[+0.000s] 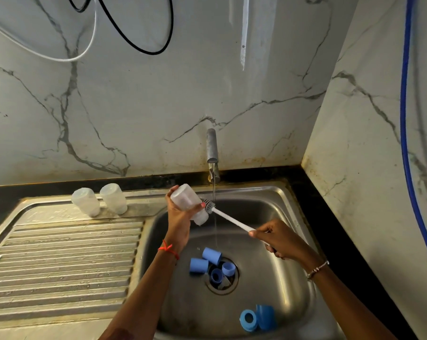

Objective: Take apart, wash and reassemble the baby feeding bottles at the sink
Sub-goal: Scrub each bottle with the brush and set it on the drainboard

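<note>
Marble-walled corner, stainless steel sink (291,241) under running tap (212,153).
Left hand (180,214) grips translucent plastic bottle (189,203); right hand (278,238) clasps white-handled bottle brush (228,217) beside it.

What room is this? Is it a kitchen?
Probably a kitchen: there is a steel sink with a ribbed draining board, a tap running water, and a dark counter against marble-look walls.

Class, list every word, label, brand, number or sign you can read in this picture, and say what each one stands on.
None can be read.
Held bottle: no legible print or scale.
Two upturned bottles: plain.
Blue caps and rings: plain.
Brush, tap: no brand visible.
</note>
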